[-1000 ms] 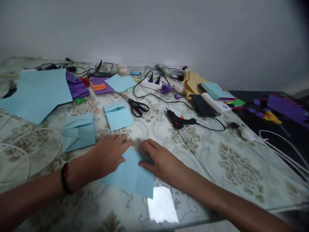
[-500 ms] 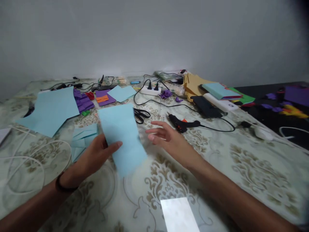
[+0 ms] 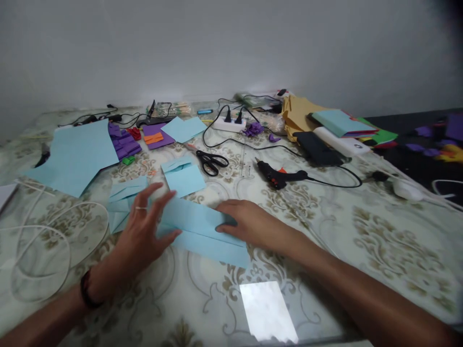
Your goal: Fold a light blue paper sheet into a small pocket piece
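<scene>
A light blue sheet of paper (image 3: 202, 224) lies crosswise in front of me, with a crease running along its length. The far edge of its right part is pinched between the thumb and fingers of my right hand (image 3: 237, 219). Over the left end of the sheet, my left hand (image 3: 148, 221) has its fingers apart and holds nothing; whether its thumb touches the paper I cannot tell. Just beyond lies a folded light blue paper piece (image 3: 183, 176). Another folded blue piece (image 3: 119, 205) sits left of it, partly behind my left hand.
Black-handled scissors (image 3: 211, 161) and a black glue gun (image 3: 278, 174) lie farther back. A white power strip (image 3: 228, 124) stands behind them. Large blue paper (image 3: 79, 154) and a white cable (image 3: 68, 246) are at left. Coloured paper (image 3: 343, 123) is stacked at right.
The blue sheet has come down from my left hand and turned crosswise. My right hand has taken hold of it, and my left hand has let go. A folded blue piece behind is uncovered.
</scene>
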The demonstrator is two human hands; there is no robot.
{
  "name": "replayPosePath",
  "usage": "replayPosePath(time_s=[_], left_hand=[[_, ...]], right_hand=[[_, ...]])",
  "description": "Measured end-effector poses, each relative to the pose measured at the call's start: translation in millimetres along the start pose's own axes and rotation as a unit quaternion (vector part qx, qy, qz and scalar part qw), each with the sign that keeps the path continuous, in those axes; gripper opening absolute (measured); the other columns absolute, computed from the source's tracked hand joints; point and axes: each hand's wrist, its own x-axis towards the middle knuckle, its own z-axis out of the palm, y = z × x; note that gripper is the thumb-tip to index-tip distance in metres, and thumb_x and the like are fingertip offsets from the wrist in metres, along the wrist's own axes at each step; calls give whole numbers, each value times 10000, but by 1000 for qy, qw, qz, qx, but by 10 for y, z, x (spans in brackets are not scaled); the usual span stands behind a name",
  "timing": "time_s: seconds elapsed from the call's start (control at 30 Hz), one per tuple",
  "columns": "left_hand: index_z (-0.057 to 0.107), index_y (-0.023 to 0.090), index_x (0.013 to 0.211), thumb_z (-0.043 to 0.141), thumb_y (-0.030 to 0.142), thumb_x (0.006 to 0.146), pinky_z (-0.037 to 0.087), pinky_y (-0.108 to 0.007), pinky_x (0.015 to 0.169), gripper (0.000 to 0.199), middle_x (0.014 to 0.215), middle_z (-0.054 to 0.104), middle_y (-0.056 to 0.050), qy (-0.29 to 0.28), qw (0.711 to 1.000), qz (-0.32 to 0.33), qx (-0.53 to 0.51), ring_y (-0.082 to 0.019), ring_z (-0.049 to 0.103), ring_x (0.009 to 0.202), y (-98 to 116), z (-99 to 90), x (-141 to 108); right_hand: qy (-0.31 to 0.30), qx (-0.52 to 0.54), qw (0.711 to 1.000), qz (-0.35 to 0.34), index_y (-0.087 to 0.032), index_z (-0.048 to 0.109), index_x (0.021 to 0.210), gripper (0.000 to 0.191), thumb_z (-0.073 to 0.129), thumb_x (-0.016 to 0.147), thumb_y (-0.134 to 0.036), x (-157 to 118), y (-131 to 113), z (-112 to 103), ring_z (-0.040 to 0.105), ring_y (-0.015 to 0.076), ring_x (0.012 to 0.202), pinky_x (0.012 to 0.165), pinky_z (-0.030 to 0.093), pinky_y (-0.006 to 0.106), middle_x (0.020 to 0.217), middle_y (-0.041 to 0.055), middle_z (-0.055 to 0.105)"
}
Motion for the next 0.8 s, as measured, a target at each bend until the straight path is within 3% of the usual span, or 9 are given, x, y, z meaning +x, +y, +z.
replayPosePath(time_s=[0.1, 0.2, 0.3, 0.53, 0.67, 0.8], left_hand=[[478, 255, 1451, 661, 167, 940, 335, -671, 1204, 550, 1627, 309, -171, -64, 990, 117, 42, -404, 291, 1536, 99, 45, -5], [476, 201, 1479, 599, 82, 944, 225, -675, 1254, 562, 1670, 312, -182, -102, 980, 158, 58, -370, 200, 1588, 192, 78, 40], [541, 174, 1428, 566, 37, 936, 185, -662, 1272, 512, 1685, 316, -177, -129, 972, 188, 60, -346, 207, 1593, 192, 97, 92], [659, 137, 1251, 560, 99, 959, 136, -640, 1299, 311, 1629, 433, -171, -156, 967, 202, 22, -319, 270, 1577, 84, 135, 136], [645, 139, 1273, 545, 129, 987, 155, -632, 1307, 302, 1590, 501, -140, -152, 967, 203, 3, -304, 321, 1559, 65, 122, 142], [652, 131, 1250, 523, 62, 983, 189, -599, 1314, 305, 1464, 632, -122, -111, 969, 222, -16, -276, 447, 1491, 71, 138, 115]], right_hand=[[17, -40, 999, -31, -173, 692, 1208, 371, 788, 850, -190, 40, -1, 66, 676, 293, 1117, 951, 533, 425, 1194, 129, 725], [39, -87, 995, -22, -182, 642, 1293, 462, 790, 855, -208, 14, -29, 117, 651, 313, 1141, 962, 530, 472, 1218, 135, 704], [69, -120, 990, -20, -186, 581, 1353, 491, 731, 886, -159, -67, -88, 168, 634, 313, 1134, 954, 533, 483, 1213, 126, 696], [98, -203, 967, -115, -166, 689, 1063, 169, 602, 946, -81, -181, -143, 265, 649, 296, 1058, 847, 572, 460, 1262, 127, 700], [101, -185, 967, -144, -150, 660, 1231, 271, 543, 990, -107, -233, -75, 287, 660, 287, 1113, 870, 603, 465, 1326, 139, 689], [103, -168, 967, -159, -151, 567, 1416, 431, 524, 992, -93, -359, -13, 310, 648, 284, 1229, 943, 614, 465, 1406, 135, 660]])
